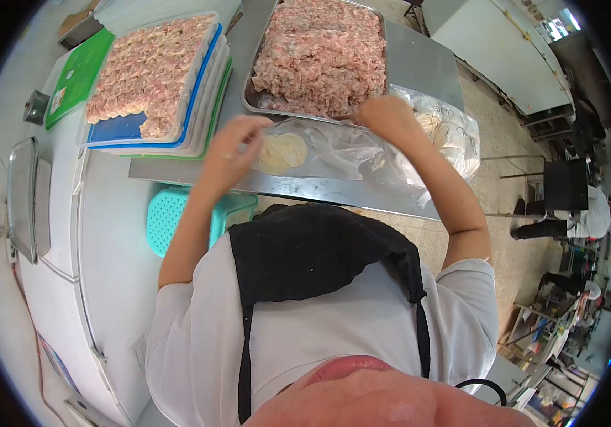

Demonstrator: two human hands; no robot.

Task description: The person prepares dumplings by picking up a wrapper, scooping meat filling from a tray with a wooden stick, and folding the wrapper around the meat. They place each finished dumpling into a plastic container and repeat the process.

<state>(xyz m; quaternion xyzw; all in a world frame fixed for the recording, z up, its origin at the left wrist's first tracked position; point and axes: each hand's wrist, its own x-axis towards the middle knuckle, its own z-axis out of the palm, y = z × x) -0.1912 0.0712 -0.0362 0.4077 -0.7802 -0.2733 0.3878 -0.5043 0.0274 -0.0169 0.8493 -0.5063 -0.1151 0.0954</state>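
Note:
My left hand is over the steel table, fingers apart, holding nothing that I can see. Just right of it lies a pale round dough wrapper on clear plastic. At the front right corner of a metal tray, my right hand is closed, its fingertips by the meat. A thin brownish thing shows at those fingertips, too small to name. Raw minced meat is heaped in the tray. Beside the right forearm sits a clear plastic bag with pale wrappers in it.
To the left, stacked plastic trays carry rows of filled dumplings. A green lid lies behind them. Below the table edge is a turquoise perforated stool. Another person is far off at the right.

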